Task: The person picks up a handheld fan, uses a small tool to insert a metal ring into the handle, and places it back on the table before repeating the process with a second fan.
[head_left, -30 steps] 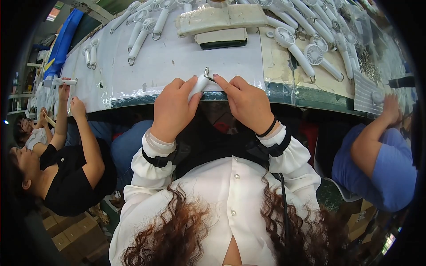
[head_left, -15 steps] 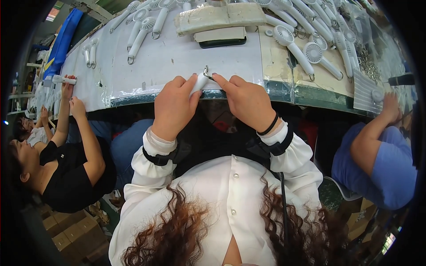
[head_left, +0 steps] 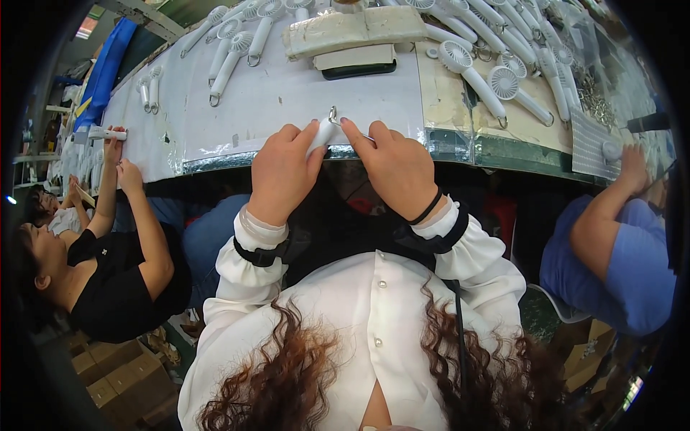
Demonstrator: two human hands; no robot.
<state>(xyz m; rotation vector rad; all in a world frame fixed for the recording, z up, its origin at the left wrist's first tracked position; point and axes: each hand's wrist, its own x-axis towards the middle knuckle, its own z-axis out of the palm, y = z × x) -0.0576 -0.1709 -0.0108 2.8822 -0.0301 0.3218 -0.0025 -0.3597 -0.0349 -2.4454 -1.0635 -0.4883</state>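
My left hand [head_left: 282, 171] is closed around a white handheld fan [head_left: 320, 136], of which only the handle end shows past my fingers. A small metal clasp [head_left: 332, 114] sticks up from that end, pointing away from me. On the other side my right hand [head_left: 399, 169] is closed, its index fingertip up against the base of the clasp. Something thin and metallic [head_left: 365, 137] peeks out by the right fingers; its kind cannot be made out. Both hands are over the table's near edge.
White handheld fans [head_left: 496, 86] with metal clasps lie in heaps at the far right, and several [head_left: 231, 65] lie at the far left. A worn padded block [head_left: 356, 32] stands straight ahead. Co-workers sit on both sides; the left one holds a white fan [head_left: 108, 134].
My right hand has shifted slightly, and the thin metallic piece by its fingers lies differently. The left hand keeps hold of the fan. The left co-worker's hands have moved a little.
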